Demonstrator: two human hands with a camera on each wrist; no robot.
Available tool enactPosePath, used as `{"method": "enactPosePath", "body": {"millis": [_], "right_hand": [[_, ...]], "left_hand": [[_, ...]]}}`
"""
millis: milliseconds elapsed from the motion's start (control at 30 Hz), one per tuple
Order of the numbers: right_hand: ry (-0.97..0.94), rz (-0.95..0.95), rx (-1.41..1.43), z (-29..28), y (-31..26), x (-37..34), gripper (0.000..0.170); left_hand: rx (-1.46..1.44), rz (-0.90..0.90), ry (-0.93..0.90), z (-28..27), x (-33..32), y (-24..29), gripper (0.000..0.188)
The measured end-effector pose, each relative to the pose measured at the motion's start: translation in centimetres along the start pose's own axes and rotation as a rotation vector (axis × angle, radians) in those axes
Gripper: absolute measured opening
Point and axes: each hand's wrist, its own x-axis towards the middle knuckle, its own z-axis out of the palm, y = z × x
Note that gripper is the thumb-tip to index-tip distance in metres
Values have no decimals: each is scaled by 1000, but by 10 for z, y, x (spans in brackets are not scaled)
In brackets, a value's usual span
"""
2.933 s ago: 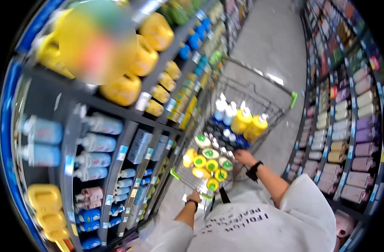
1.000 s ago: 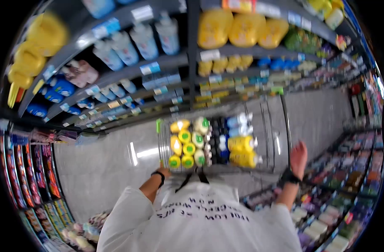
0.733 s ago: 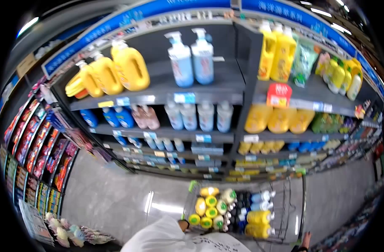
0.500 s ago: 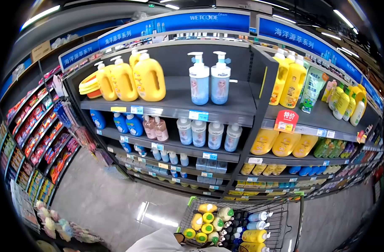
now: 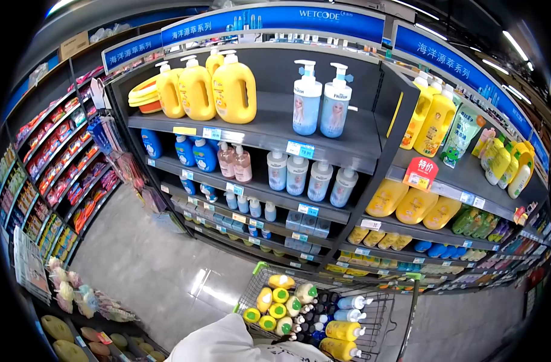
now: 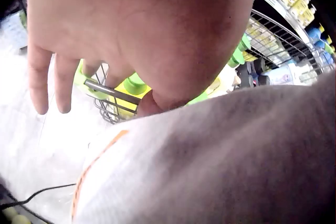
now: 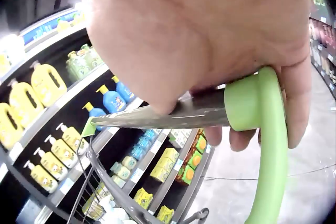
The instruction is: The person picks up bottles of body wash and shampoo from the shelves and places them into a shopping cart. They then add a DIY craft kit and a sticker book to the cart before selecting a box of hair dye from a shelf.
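Note:
A wire shopping cart [image 5: 260,266] with green corner pieces stands low in the head view, loaded with yellow and cream bottles [image 5: 280,281], dark bottles and pump bottles [image 5: 343,330] in blue and yellow. Both hands are outside the head view. In the right wrist view my right hand [image 7: 205,29] grips the cart's handle [image 7: 178,112] beside its green end, fingertips showing beneath the bar. My left hand [image 6: 131,29] is over the cart's corner in the left wrist view, two fingers hanging straight down and the thumb beside the rim bar [image 6: 118,94].
Ahead stands a dark shelf unit [image 5: 275,134] with yellow jugs [image 5: 234,90], blue pump bottles [image 5: 336,108] and a red price sign [image 5: 421,173]. Packet racks [image 5: 58,157] line the left. Fluffy pastel items [image 5: 82,295] are at lower left. Grey floor [image 5: 137,241] lies between.
The head view has risen from the cart to the shelves, and both hands have left it. My right hand, earlier at the cart's side and then off the handle, now holds the handle.

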Motion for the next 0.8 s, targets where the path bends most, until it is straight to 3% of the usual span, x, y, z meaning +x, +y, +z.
{"method": "enactPosePath", "body": {"millis": [33,100,133,200,233,267,300,333,367,400,433,467,500,533,600,667,700,733,800], "right_hand": [[-2,12,-12,6,-7,-2,47],[-59,148,265,12,-24,-17,40],[-78,100,303,20,-15,-1,42],[-66,4,405,35,-16,6,66],[-39,-40,318,44,2,21,67],[4,-43,309,42,-31,-3,63],[22,-58,287,42,-63,-29,70],[-27,-49,240,41,-73,-33,70],[-25,5,257,46,-70,-26,72],[-59,-36,289,49,-65,-21,72],[-81,-40,297,53,-62,-13,71],[-105,5,281,53,-75,-19,69],[-105,22,279,55,-80,-20,68],[-64,42,293,58,-97,-34,68],[-3,79,307,69,-118,-46,70],[174,-38,199,89,-117,-41,74],[243,26,62,97,-94,-18,64],[251,44,55,109,-98,-28,64],[730,-83,-384,146,-126,-51,58]], "left_hand": [[-2,4,5,6,-2,-9,37],[22,9,-3,29,-2,-27,37],[44,9,-12,43,-2,-40,37],[99,6,-18,64,15,-79,36],[103,5,-2,75,30,-99,36],[102,6,49,90,43,-118,36],[49,37,247,113,56,-135,36],[189,-86,-144,107,59,-144,63],[214,69,-165,80,29,-121,56],[189,-71,-177,58,-8,-96,47],[224,-14,-179,34,-38,-74,43],[54,23,87,23,-70,-62,45],[-319,-105,59,42,-41,-95,47],[-684,-241,33,66,-14,-129,50],[-990,-151,69,62,-13,-143,33],[-729,-103,47,33,-30,-146,36],[-731,-126,-3,5,-59,-130,42],[-627,-298,-106,-53,-115,-80,58],[-570,-66,-124,-25,-51,-167,55]]}}
